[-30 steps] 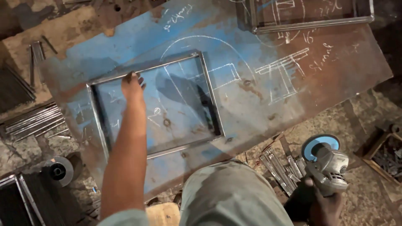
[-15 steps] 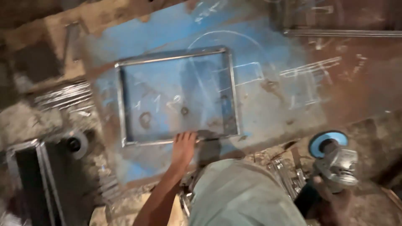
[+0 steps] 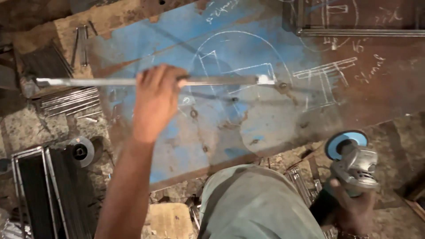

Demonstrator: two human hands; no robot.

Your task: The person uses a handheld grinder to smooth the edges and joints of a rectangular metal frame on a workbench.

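Note:
My left hand (image 3: 155,102) is closed around a rectangular metal frame (image 3: 221,80). The frame is raised off the blue, chalk-marked steel sheet (image 3: 248,119) and seen edge-on, so it looks like a thin horizontal bar. My right hand (image 3: 354,210) grips the body of a grey angle grinder (image 3: 356,166) at the lower right, beside my knee (image 3: 256,203). Its blue disc (image 3: 345,141) points up and away from the sheet.
A second metal frame (image 3: 354,32) lies at the top right of the sheet. Cut metal bars (image 3: 68,101) are stacked at the left. A loose grinding disc (image 3: 80,152) and more frames (image 3: 31,190) are on the ground at lower left. Short metal pieces (image 3: 305,181) lie by my knee.
My left hand moved from the frame's far edge to its near edge, took hold and tipped the frame up off the sheet. The grinder stayed in my right hand.

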